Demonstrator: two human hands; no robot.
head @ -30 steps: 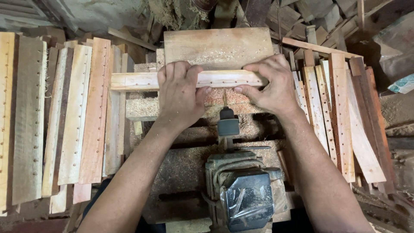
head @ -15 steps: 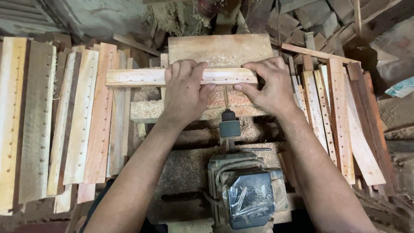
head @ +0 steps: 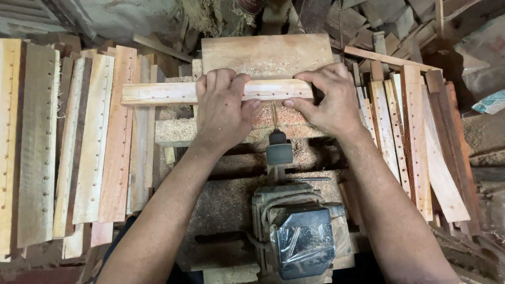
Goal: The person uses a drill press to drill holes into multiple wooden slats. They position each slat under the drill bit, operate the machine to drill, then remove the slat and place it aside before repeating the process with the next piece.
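A pale wooden slat (head: 160, 93) with a row of small holes lies crosswise in front of a horizontal drill. My left hand (head: 222, 108) grips its middle from above. At the slat's right end my right hand (head: 329, 98) pinches it, thumb underneath. The drill chuck (head: 279, 151) and its thin bit (head: 274, 117) point at the slat between my two hands. The motor (head: 297, 231), partly wrapped in clear plastic, sits below the chuck. Behind the slat rests a flat wooden backing board (head: 268, 53) dusted with sawdust.
Several drilled slats (head: 79, 147) lie side by side on the left. More slats and reddish strips (head: 415, 142) are stacked on the right. Sawdust covers the bench (head: 221, 194) around the motor. Scrap wood is piled at the back.
The slat has slid to the left across the drill, and both hands moved with it. The view has also shifted slightly.
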